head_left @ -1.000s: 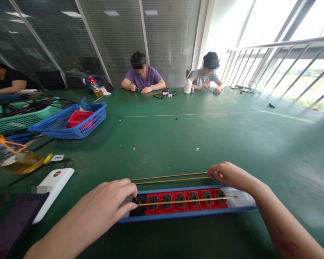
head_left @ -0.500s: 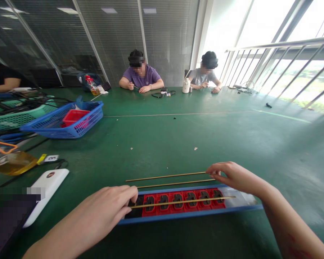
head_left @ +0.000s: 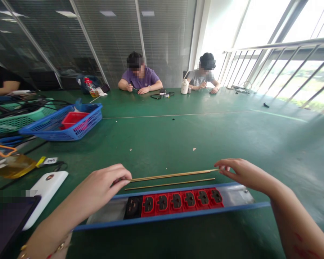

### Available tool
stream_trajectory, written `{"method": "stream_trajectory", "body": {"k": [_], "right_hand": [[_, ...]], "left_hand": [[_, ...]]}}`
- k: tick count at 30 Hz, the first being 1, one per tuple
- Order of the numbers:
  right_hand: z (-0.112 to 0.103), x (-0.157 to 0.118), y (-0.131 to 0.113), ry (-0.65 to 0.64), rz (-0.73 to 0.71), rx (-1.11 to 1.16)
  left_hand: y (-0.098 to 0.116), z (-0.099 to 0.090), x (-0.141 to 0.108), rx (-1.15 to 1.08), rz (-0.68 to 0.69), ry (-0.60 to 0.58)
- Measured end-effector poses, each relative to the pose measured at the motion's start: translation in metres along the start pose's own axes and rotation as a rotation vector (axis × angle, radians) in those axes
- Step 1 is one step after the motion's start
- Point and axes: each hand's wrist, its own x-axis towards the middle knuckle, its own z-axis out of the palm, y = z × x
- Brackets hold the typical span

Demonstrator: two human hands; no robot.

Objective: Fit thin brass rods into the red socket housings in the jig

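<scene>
A long blue-edged metal strip (head_left: 234, 194) lies across the near table, with a row of red socket pieces (head_left: 162, 204) and one black piece (head_left: 133, 207) in its channel. Behind it, my left hand (head_left: 112, 180) pinches the left end of a thin stick (head_left: 151, 177). The fingers of my right hand (head_left: 233, 169) are bent round the right end of a stick, just above the strip's far edge. Two sticks lie almost together between the hands, and another stick (head_left: 170, 184) rests on the table nearer the strip.
At the left are a blue basket (head_left: 78, 132) holding a red box, a green basket (head_left: 21, 120) with cables, a bottle of yellow liquid (head_left: 14, 166), a white device (head_left: 50, 194) and a dark screen (head_left: 13, 223). People sit across the table, and another sits far left.
My left hand has carried its stick up off the socket pieces to behind the strip, beside the other sticks. My right hand has shifted slightly right.
</scene>
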Motion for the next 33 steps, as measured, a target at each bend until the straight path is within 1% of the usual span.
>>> {"method": "stream_trajectory", "body": {"k": [3, 5, 9, 14, 20, 26, 31, 33], "right_hand": [[0.005, 0.001, 0.009, -0.003, 0.037, -0.047], [0.006, 0.002, 0.01, -0.016, 0.037, -0.044], [0.008, 0.004, 0.0, -0.037, -0.003, -0.022], [0.011, 0.01, -0.015, -0.028, -0.071, -0.061], [0.021, 0.021, -0.022, -0.025, -0.075, -0.123], [0.031, 0.029, -0.024, -0.052, -0.091, -0.156], [0.033, 0.033, -0.025, -0.064, -0.093, -0.147], [0.033, 0.033, -0.027, -0.062, -0.09, -0.148]], "left_hand": [[-0.002, 0.011, 0.012, -0.017, 0.009, -0.035], [-0.001, 0.019, 0.019, -0.027, 0.012, -0.061], [0.001, 0.032, 0.027, -0.056, -0.002, -0.098], [-0.001, 0.043, 0.033, -0.062, -0.043, -0.123], [-0.003, 0.049, 0.036, -0.042, -0.076, -0.124], [-0.013, 0.048, 0.034, -0.034, -0.032, -0.13], [-0.019, 0.053, 0.037, -0.002, -0.077, -0.153], [-0.018, 0.054, 0.038, 0.003, -0.071, -0.168]]}}
